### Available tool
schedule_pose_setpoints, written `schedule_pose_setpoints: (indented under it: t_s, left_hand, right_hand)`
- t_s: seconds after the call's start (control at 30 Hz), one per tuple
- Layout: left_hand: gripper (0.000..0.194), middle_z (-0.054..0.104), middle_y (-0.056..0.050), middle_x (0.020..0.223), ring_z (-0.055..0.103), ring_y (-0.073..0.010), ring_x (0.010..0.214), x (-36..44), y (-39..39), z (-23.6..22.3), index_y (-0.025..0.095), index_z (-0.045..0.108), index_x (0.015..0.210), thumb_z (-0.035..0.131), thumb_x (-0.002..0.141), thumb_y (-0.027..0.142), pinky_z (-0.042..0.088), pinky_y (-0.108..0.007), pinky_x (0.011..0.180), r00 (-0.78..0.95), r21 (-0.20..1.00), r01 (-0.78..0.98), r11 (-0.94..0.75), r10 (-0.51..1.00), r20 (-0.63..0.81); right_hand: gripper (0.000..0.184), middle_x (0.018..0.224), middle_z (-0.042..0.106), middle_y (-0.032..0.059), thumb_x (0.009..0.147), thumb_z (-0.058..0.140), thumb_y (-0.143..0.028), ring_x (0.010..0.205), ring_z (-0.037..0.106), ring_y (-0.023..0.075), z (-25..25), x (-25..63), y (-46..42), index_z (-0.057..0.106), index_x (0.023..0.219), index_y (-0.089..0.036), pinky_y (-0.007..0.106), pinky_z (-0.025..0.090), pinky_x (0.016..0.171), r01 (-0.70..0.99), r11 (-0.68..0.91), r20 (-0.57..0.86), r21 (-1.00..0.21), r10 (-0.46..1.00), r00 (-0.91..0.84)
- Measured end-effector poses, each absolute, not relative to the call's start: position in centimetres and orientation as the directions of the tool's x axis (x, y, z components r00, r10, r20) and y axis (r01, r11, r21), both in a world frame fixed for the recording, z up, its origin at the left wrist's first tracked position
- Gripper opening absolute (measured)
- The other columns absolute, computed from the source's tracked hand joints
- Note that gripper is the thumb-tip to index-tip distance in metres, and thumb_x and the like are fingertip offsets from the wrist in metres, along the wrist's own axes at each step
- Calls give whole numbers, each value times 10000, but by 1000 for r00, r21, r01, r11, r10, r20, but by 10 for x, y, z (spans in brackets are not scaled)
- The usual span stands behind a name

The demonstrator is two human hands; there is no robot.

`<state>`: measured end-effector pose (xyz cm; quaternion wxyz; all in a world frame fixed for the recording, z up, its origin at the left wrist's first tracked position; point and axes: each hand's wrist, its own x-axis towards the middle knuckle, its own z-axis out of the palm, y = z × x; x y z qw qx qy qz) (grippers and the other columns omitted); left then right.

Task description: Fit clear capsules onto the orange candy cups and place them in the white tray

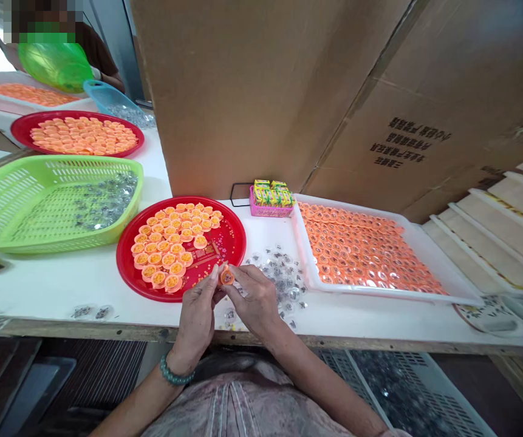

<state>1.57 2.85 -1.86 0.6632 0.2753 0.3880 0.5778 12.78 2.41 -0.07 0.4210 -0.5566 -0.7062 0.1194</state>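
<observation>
1. Nearest you, the wooden front edge (288,340) of the counter (379,321) runs left to right, and your forearms reach over it.
2. Along that edge, on the left, you have a wide white strip with a few see-through bits (101,312); on the right, a narrower strip runs beside the white tray (379,295).
3. Your left hand (200,315) and right hand (257,300) share one grip: the fingertips of both are closed on a small orange piece (227,277), held over the near right rim of the middle red tray (239,233).
4. Just right of your hands, loose see-through parts (283,279) lie scattered up to the white tray's left wall.
5. The middle red tray holds orange cups (165,243), mostly toward its left and far side; red base shows at right. The white tray holds close rows of orange pieces (361,249).
6. Left of these, the green basket (24,200) has see-through items heaped at its right end.
7. Farther, a pink basket (273,211) of yellow-green packets (270,195) stands against the cardboard (265,91).
8. Far left, another red tray (20,130) is covered with orange items.
</observation>
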Motion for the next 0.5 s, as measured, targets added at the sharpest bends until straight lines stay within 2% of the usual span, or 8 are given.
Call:
schedule_pose_setpoints:
  t_s: [0.23,0.37,0.5]
  left_hand:
    - [318,680,-94,1065,605,-228,996,15,29,-18,167,696,994,731,713,313,484,-362,888,4,845,-499,190,976,-218]
    - [319,700,-82,991,623,-199,923,15,30,-21,168,705,968,755,683,303,498,-319,839,-10,847,-496,193,974,-228]
    - [281,710,-55,908,628,-153,827,15,32,-20,175,719,901,776,653,292,504,-238,734,-11,796,-568,209,965,-261]
  right_hand:
    - [291,931,665,79,810,573,-127,859,614,181,-3,127,23,652,1084,-181,303,522,788,675,389,483,-627,874,-55]
    - [285,931,654,96,833,538,-130,869,602,189,-9,125,23,641,1096,-169,316,526,783,702,403,489,-587,868,-89]
    - [296,933,650,102,858,523,-159,871,604,186,-15,123,23,616,1138,-167,316,534,774,690,448,540,-569,836,-98]
